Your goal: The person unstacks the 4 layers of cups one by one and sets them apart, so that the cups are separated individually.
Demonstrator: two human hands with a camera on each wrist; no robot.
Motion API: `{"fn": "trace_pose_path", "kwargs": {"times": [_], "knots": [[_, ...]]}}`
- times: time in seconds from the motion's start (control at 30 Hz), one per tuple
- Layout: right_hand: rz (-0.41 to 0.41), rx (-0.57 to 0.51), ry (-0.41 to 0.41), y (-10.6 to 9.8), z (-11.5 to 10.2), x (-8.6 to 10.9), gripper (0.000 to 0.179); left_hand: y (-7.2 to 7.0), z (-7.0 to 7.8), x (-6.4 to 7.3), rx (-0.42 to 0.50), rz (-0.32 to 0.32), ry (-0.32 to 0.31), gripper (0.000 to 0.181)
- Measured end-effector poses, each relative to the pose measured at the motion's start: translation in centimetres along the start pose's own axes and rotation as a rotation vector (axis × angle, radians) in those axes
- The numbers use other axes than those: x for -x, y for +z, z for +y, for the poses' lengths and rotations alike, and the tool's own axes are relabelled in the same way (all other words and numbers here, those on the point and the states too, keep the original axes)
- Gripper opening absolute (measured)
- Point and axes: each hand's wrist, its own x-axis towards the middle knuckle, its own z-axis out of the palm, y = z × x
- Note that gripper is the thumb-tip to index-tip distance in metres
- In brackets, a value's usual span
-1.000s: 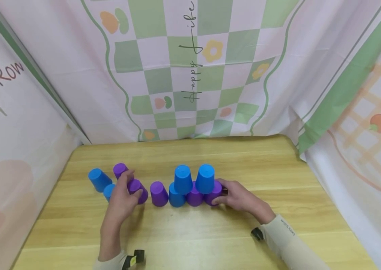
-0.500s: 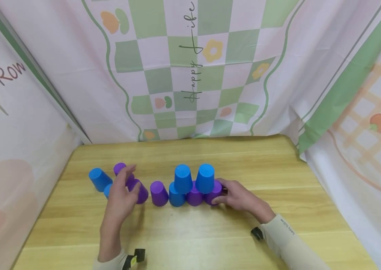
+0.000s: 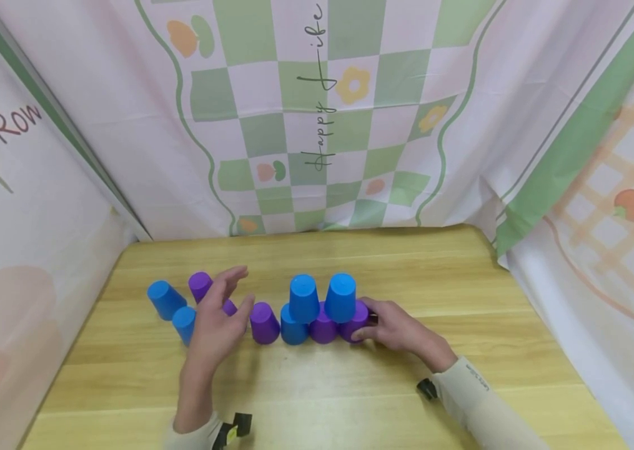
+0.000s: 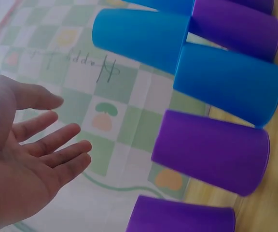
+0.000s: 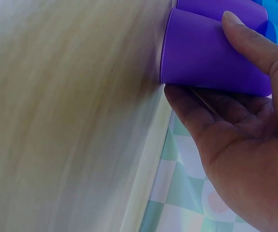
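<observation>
Your right grip (image 3: pixel 396 326) is holding the rightmost purple cup (image 3: pixel 355 324); your left grip (image 3: pixel 218 324) is hovering relaxed, seemingly just apart from another purple cup (image 3: pixel 265 325).

Blue cups (image 3: pixel 303 299), purple cups (image 3: pixel 265 324), green-and-white checked cloth (image 3: pixel 401 75), yellowish wood-grain table (image 3: pixel 350 387)

My right hand (image 3: pixel 401 329) grips the stack's (image 3: pixel 323 324) rightmost purple cup (image 3: pixel 358 319). My left hand (image 3: pixel 220 329) hovers left of the stack.
</observation>
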Motion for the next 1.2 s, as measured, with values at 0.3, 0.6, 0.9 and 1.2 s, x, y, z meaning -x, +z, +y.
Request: {"fn": "trace_pose_path", "kwargs": {"times": [0.3,0.6,0.9,1.2], "knots": [[0.012,0.009,0.003,0.1,0.2,0.0,0.036,2.1,0.8,-0.3,0.065,-0.105,0.038,0.047],[0.014,0.008,-0.014,0.1,0.3,0.1,0.037,4.1,1.2,-0.9,0.074,-0.163,0.085,0.056],[0.017,0.009,-0.021,0.1,0.1,0.2,0.040,5.6,1.4,-1.6,0.023,-0.171,0.052,0.062],[0.021,0.014,0.001,0.1,0.1,0.1,0.041,6.4,1.4,-1.7,0.017,-0.217,0.012,0.064]]}}
